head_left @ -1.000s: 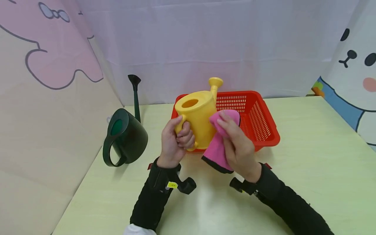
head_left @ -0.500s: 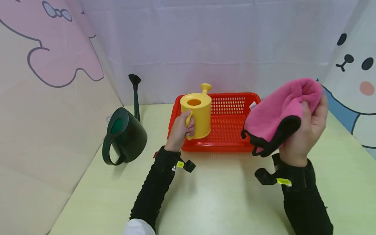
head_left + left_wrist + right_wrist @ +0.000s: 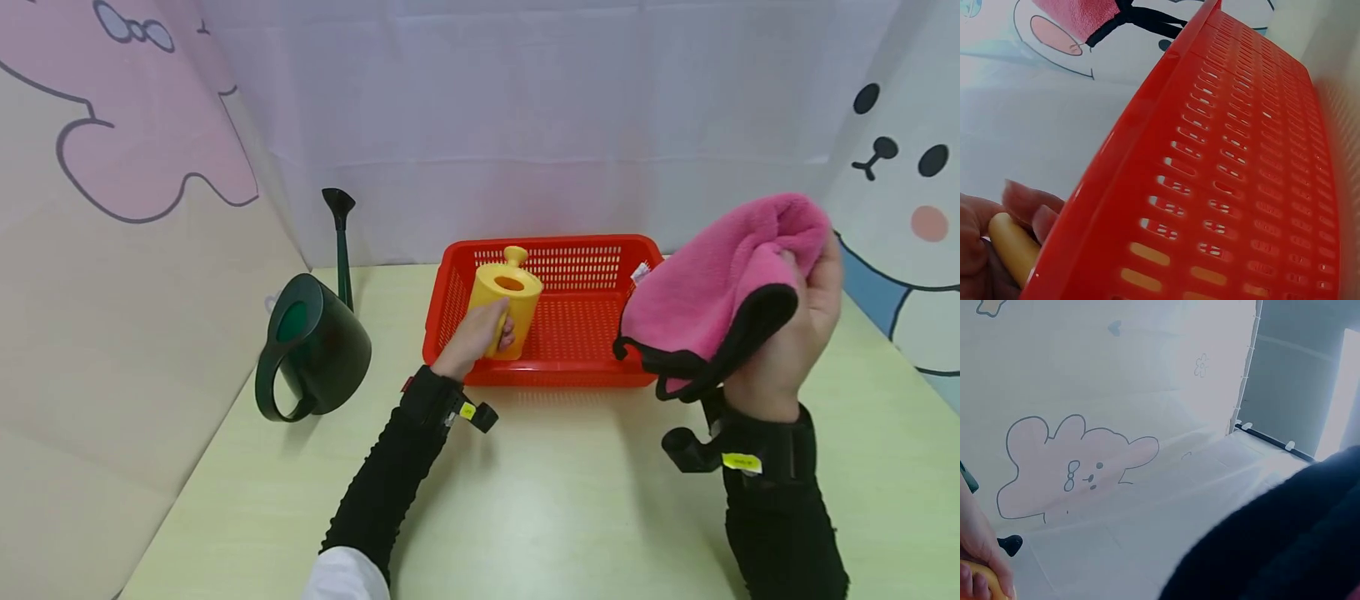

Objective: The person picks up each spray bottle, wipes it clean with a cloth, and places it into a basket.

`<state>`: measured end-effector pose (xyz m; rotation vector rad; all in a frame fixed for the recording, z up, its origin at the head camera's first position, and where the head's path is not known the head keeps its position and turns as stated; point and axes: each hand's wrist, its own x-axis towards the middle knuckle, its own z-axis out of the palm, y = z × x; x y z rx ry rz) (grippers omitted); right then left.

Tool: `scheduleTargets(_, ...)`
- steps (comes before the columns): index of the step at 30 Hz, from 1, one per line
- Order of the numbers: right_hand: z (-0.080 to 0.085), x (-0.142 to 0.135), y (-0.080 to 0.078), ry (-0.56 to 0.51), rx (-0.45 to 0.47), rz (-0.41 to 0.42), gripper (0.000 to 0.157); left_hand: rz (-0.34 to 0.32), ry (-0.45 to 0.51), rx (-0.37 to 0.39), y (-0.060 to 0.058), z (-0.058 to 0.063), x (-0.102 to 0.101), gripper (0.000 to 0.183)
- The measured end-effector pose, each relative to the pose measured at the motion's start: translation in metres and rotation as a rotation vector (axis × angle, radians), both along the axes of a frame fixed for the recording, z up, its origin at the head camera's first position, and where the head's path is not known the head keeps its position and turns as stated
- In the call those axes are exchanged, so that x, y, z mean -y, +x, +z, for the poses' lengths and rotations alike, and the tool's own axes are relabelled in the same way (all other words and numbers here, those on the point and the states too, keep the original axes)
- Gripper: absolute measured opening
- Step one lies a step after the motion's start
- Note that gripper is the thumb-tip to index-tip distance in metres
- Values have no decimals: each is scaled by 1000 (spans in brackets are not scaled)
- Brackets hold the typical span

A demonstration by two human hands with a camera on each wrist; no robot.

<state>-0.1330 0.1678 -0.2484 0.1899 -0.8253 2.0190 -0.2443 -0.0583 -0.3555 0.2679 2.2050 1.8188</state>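
A yellow watering can [image 3: 522,321] stands inside the left part of the red plastic basket [image 3: 592,374], its spout toward the back. My left hand [image 3: 477,332] grips its handle, reaching over the basket's front rim. In the left wrist view, curled fingers wrap the yellow handle [image 3: 1012,245] beside the rim, and yellow shows through the wall's slots. Off to the right, my right hand [image 3: 787,342] holds up a pink cloth [image 3: 712,283] with a black border, pinched near its top. The cloth hangs in front of the basket's right end, above the table.
A dark green watering can [image 3: 330,358] with a long spout stands on the table [image 3: 540,500] left of the basket. A white tag [image 3: 640,272] shows at the basket's right side. Printed curtains enclose the table at the back and sides.
My left hand has carried the yellow watering can away from the cloth and down into the basket. My right hand has moved the pink cloth off the can, to the right and up.
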Motion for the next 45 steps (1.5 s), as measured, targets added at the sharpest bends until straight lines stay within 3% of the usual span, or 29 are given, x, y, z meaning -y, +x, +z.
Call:
scheduleTargets(4,-5,-1,-3,85,24,-5,34,-19,-86,-8,-1,-2,1,37)
scheduleTargets(6,-7,-2,-6,118,30,-15,35,-29,-172,-54,0,0,2,39)
scheduleTargets(12,-10,-3,-11,138,44,-38,34,35,-658,-268,11,10,9,43)
scheduleTargets(14,-11,-3,-11,203,54,-73,33,59,-805,-305,15,12,12,42)
scheduleTargets(18,-12,0,-10,373,77,-214,31,80,-960,-373,22,11,16,36)
scheduleTargets(22,-13,4,-9,516,119,-417,32,108,-907,-431,29,11,19,30)
scheduleTargets(26,-16,6,-9,571,139,-512,32,225,-806,-407,40,29,40,38)
scheduleTargets(28,-17,7,-8,575,135,-516,32,334,-757,-406,48,43,62,46)
scheduleTargets(31,-16,9,-7,574,124,-511,32,551,-692,-414,59,59,106,55)
scheduleTargets(34,-15,9,-7,570,110,-504,32,741,-653,-344,68,63,149,68)
scheduleTargets(36,-15,9,-7,574,106,-500,32,784,-664,-241,71,58,175,78)
scheduleTargets(38,-15,10,-7,584,108,-497,32,733,-702,-108,75,50,197,83)
scheduleTargets(41,-17,10,-6,611,126,-498,32,573,-747,53,78,37,223,72)
scheduleTargets(43,-17,10,-6,630,139,-500,32,450,-720,114,79,31,235,60)
scheduleTargets(45,-18,10,-6,645,147,-501,32,370,-677,131,78,26,243,48)
